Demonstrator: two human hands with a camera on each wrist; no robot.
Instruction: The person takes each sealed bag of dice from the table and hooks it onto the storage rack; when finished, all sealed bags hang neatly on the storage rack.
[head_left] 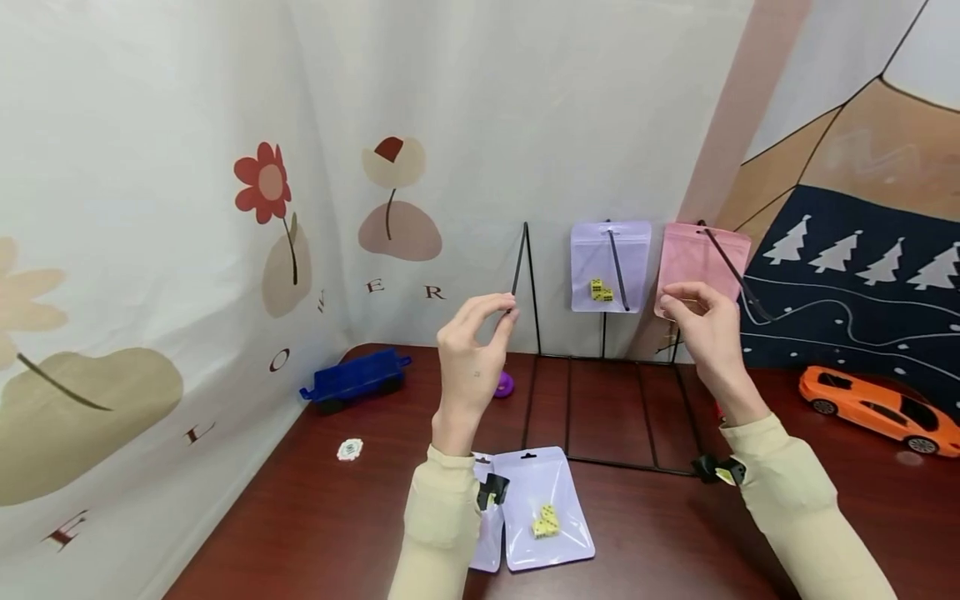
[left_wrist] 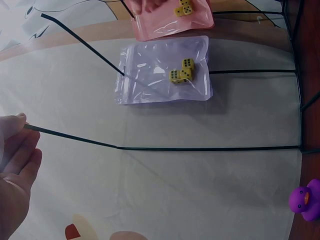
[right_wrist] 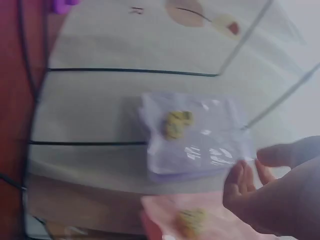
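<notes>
My left hand pinches the free tip of the black rack's left prong between thumb and fingertips; the left wrist view shows this hand at the prong's end. No pouch hangs there. On the middle prong hangs a lilac pouch with yellow dice. My right hand hovers before the pink pouch on the right prong, fingers loosely bent. In the blurred right wrist view, this hand shows nothing between its fingertips, beside the lilac pouch.
Two lilac pouches lie on the table, the right one with yellow dice, the other partly behind my left sleeve. A blue cart and a white chip are left, a purple duck by the rack, an orange car right.
</notes>
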